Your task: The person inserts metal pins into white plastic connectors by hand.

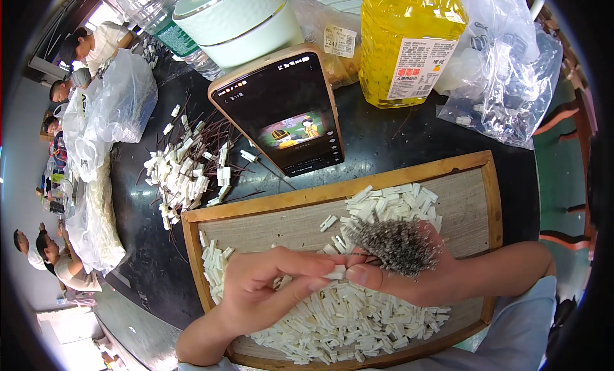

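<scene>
Over the wooden-framed tray (332,191), my left hand (259,285) pinches a small white plastic connector housing (335,272) between thumb and fingertips. My right hand (416,285) is closed round a bundle of thin dark wires (400,246), whose many grey, metal-looking tips fan out above the palm. Its thumb meets the housing from the right, and a dark wire runs from the bundle toward that housing. Whether the wire sits inside is too small to tell. Many loose white housings (345,326) lie in the tray beneath both hands.
Left of the tray's far edge lies a pile of dark wires with white housings (185,173). A phone (281,115) stands upright behind the tray, before a pale green container (240,26). A yellow liquid bottle (409,45) and clear plastic bags (499,77) stand farther right. Other people (67,259) sit at left.
</scene>
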The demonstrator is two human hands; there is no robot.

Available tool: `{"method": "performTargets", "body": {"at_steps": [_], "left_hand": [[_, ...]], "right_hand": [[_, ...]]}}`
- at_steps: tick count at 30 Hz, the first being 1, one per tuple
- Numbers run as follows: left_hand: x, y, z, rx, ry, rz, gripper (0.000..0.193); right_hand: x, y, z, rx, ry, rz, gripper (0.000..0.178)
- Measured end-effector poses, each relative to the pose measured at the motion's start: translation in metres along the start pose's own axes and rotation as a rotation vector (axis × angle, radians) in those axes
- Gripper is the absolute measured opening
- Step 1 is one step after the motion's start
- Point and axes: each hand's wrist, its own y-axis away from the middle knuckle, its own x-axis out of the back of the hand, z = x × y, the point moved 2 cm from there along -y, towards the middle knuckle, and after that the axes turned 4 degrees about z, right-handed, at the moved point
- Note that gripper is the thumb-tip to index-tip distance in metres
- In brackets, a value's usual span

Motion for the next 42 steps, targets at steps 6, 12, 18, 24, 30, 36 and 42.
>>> {"method": "performTargets", "body": {"at_steps": [6,12,18,24,30,36,42], "left_hand": [[-0.002,-0.002,0.004,0.124,-0.128,0.035,0.018],[0.007,-0.005,0.014,-0.064,-0.433,-0.068,0.017],[0.043,0.0,0.027,-0.267,-0.538,0.214,0.019],[0.048,-0.003,0.045,-0.364,-1.641,0.714,0.024],[0.015,0.001,0.017,-0.125,-1.284,-0.009,0.026],[0.013,-0.01,0.004,-0.231,-1.226,0.0,0.026],[0.016,-0.004,0.006,-0.188,-0.354,0.064,0.024]], "right_hand": [[0.001,-0.002,0.002,0.049,0.059,-0.05,0.019],[-0.001,-0.002,0.001,0.148,0.058,-0.133,0.019],[-0.003,-0.004,0.004,0.11,0.08,0.001,0.02],[0.003,-0.005,0.008,-0.053,-0.139,-0.003,0.012],[-0.001,-0.002,0.002,-0.018,-0.11,0.064,0.009],[0.003,-0.006,0.005,-0.002,-0.074,0.06,0.014],[-0.001,-0.001,-0.001,-0.03,-0.01,0.049,0.015]]}}
